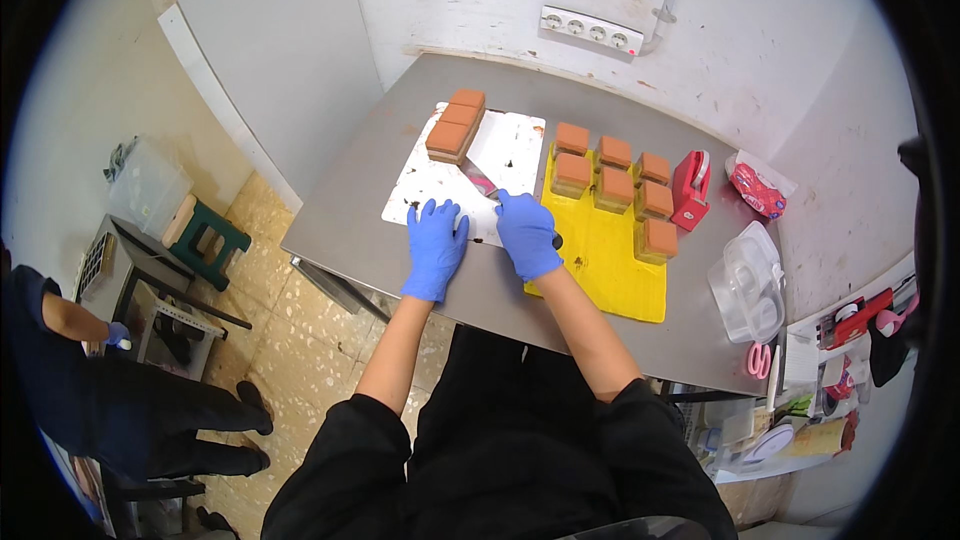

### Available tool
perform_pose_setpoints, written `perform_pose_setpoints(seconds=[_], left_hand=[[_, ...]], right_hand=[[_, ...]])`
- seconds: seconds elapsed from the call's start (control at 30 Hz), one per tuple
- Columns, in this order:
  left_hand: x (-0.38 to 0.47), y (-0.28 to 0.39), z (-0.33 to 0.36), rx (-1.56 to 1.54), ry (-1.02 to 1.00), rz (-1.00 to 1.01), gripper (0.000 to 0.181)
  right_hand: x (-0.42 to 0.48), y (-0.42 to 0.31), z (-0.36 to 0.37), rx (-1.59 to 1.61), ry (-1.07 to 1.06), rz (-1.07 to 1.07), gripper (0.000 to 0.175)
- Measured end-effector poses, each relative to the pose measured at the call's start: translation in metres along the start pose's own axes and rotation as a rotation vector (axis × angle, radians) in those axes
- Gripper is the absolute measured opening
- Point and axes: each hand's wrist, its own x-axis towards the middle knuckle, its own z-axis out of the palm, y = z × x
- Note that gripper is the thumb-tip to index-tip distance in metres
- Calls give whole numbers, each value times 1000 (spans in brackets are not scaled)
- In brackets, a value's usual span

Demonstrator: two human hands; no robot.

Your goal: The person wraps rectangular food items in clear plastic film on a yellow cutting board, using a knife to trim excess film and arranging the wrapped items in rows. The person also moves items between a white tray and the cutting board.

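My right hand (527,232), in a blue glove, grips a knife (480,177) whose black handle end shows beside the palm. Its blade points up and left towards a layered cake strip (453,126) with an orange-brown top, marked into three squares. That strip stands at the upper left of a stained white board (517,146). My left hand (435,247), gloved too, lies palm down at the board's front edge with nothing visible in it. On a yellow board (592,255) to the right stand several square layered cake pieces (615,190), set apart in rows.
Right of the cake pieces are a red tape dispenser (691,190), a red package (757,187), clear plastic containers (746,285) and pink-handled scissors (758,360). A wall with a socket strip (591,30) backs the metal table (345,187). Another person (112,390) stands at the left.
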Motion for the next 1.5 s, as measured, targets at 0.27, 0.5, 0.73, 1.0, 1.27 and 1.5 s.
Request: perform_pose_setpoints(seconds=[0.27,0.5,0.73,1.0,1.27,1.5], left_hand=[[-2,1,0,-28,18,-10,26],[0,5,-3,-2,-21,-46,27],[0,4,-6,-12,-43,-36,28],[0,4,-2,-2,-13,-50,26],[43,-33,0,-92,109,-355,54],[123,-97,30,-206,-167,-459,79]], right_hand=[[-33,15,-36,27,-134,127,25],[-4,21,-16,92,-95,43,19],[13,19,0,84,31,-86,18],[-2,15,-20,77,-62,40,23],[8,15,-4,120,-139,71,23],[-2,4,3,112,-111,62,24]])
